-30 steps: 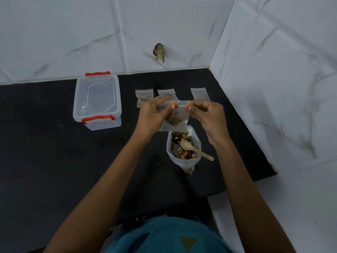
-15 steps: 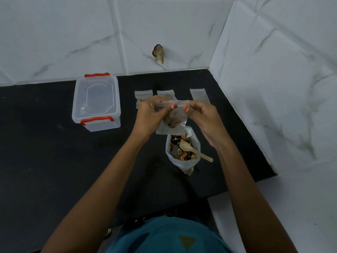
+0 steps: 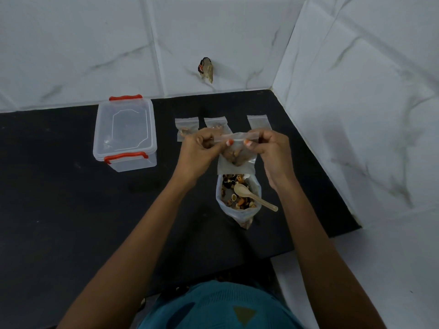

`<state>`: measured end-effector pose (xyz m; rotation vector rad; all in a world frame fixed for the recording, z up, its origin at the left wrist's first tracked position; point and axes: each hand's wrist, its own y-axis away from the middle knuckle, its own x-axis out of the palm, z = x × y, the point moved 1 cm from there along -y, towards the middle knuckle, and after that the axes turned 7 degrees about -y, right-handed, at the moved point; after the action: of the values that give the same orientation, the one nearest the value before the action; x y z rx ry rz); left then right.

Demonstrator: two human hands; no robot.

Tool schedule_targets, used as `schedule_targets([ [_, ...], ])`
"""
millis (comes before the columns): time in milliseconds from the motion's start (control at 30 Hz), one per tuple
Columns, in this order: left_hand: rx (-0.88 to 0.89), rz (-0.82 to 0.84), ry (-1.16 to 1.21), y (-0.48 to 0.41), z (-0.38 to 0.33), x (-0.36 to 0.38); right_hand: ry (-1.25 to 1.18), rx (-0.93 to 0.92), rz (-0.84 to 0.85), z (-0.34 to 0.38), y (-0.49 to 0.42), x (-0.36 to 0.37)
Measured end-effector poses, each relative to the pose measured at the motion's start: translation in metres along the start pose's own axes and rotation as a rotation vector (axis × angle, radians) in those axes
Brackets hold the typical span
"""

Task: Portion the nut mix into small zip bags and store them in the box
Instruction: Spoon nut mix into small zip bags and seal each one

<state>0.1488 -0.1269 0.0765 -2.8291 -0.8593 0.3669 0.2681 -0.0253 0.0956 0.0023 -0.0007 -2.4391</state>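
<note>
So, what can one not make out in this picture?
All in the head view.
Held zip bag: fingers of the left hand and right hand cover its strip ends, so sealed or not is unclear.
Leftmost counter bag and middle counter bag: the left hand hides their lower parts.
Rightmost counter bag: the right hand hides its lower part; contents unknown.
Dark thing on the wall: too small to name.

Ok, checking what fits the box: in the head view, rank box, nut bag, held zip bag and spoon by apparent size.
Largest: box.
Next, unranked: nut bag and held zip bag look alike, and the held one is nearer the camera.
Smallest: spoon.
</note>
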Motion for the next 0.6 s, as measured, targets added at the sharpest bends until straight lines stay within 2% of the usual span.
schedule_targets([
  [200,0.025,-0.005,-0.060,-0.0025,-0.0036,-0.0025,0.051,0.039,0.119,-0.0033,0.0012,-0.0002],
  [433,0.002,0.002,-0.048,0.0001,-0.0027,0.0005,0.148,-0.056,0.021,-0.0011,0.0015,0.0041],
  [600,-0.052,-0.034,0.067,0.0047,-0.0010,-0.0005,0.075,-0.008,-0.050,-0.0009,0.0022,0.0029],
])
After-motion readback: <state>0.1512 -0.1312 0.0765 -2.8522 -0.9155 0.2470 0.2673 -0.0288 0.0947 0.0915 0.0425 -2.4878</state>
